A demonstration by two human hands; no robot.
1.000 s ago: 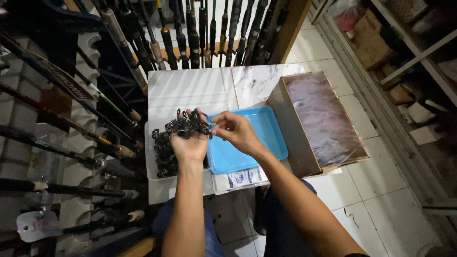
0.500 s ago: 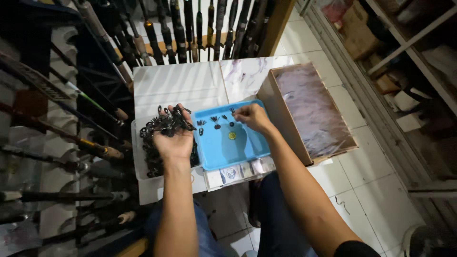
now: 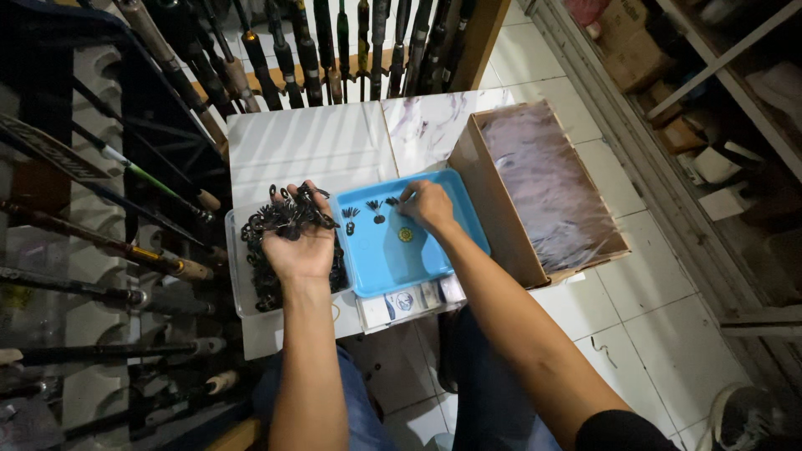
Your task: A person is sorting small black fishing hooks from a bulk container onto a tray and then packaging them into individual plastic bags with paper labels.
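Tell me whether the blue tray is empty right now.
No. The blue tray holds a few small black pieces near its far edge, where the right hand rests.

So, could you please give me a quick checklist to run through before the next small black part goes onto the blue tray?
1. Left hand holds a supply of small black parts: ok.
2. Right hand is over the blue tray: ok.
3. Tray has bare space below the parts laid in a row: ok.
4. Clear bin sits under the left hand to catch drops: ok.
5. Right fingertips grip a part: cannot tell.
6. Cardboard box stands off the tray's edge: cannot tell.
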